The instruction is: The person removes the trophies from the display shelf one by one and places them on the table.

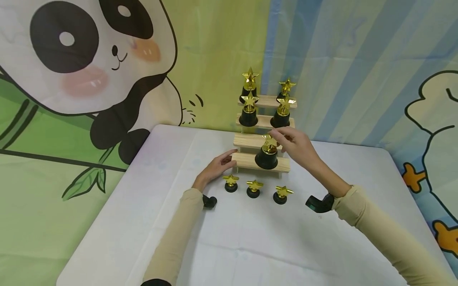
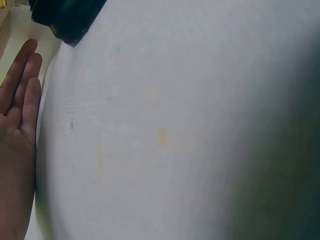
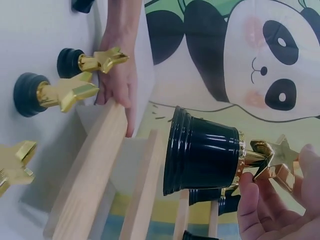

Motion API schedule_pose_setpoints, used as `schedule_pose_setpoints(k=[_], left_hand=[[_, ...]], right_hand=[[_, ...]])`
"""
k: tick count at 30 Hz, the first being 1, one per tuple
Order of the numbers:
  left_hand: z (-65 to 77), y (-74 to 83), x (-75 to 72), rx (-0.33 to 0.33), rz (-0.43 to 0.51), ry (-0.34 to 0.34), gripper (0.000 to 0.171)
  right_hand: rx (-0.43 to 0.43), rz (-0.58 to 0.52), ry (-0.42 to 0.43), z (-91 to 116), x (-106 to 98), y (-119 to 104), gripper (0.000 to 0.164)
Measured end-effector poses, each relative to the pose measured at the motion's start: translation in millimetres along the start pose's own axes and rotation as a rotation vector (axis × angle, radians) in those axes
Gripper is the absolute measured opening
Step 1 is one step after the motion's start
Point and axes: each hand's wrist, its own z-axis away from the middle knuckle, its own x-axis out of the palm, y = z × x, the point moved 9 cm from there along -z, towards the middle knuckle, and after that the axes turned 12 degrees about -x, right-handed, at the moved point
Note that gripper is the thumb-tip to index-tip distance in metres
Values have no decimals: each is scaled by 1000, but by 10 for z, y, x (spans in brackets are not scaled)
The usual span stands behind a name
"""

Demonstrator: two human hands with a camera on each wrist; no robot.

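Note:
My right hand (image 1: 297,145) pinches a trophy (image 1: 267,157) by its gold star; the black cup-shaped base hangs below, overlapping the bottom step of a wooden stepped stand (image 1: 245,160) in the head view. The right wrist view shows this trophy (image 3: 205,152) lying sideways in the picture, thumb and fingers around the star. At the left end of the bottom step, my left hand (image 1: 216,167) touches the wood. Its fingers (image 2: 31,95) look straight in the left wrist view. Two trophies (image 1: 249,85) stand on the top step and two more (image 1: 248,115) on the step below.
Three small star trophies (image 1: 253,190) stand in a row on the white tabletop (image 1: 229,246), in front of the stand. Behind the table hangs a cloth (image 1: 222,59) with a panda print. Each wrist carries a black camera (image 1: 320,203).

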Motion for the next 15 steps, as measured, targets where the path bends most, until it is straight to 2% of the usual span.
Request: schedule_pose_setpoints(k=[7,15], left_hand=[[11,10,4,-7,13,-12,54],[24,37,14,-6,7,-11,56]], right_hand=[[1,12,7,197,-113,-14,39],[2,75,20,403,-200,-32,36]])
